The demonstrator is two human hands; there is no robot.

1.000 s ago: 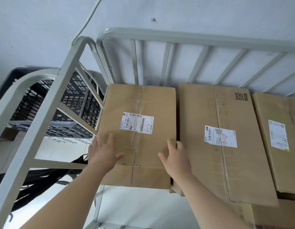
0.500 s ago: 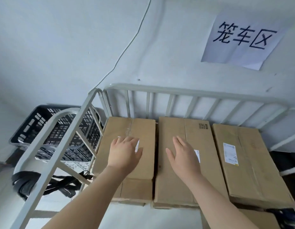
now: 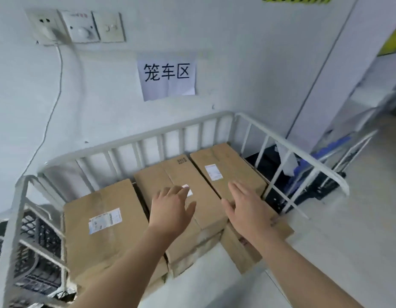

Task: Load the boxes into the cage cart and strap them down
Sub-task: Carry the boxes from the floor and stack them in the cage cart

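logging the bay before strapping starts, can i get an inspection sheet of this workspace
surface: bed of the cage cart is hidden under boxes; pale floor beside it
job's things: left box, middle box and right box lie side by side on top of lower boxes; no strap seen over them
clutter: black crate outside the cart's left rail; dark items beyond its right rail
hands: left hand open over the middle box; right hand open over the right box; cannot tell whether they touch the boxes
cables: one cable hangs from the sockets
surroundings: paper sign on a white wall
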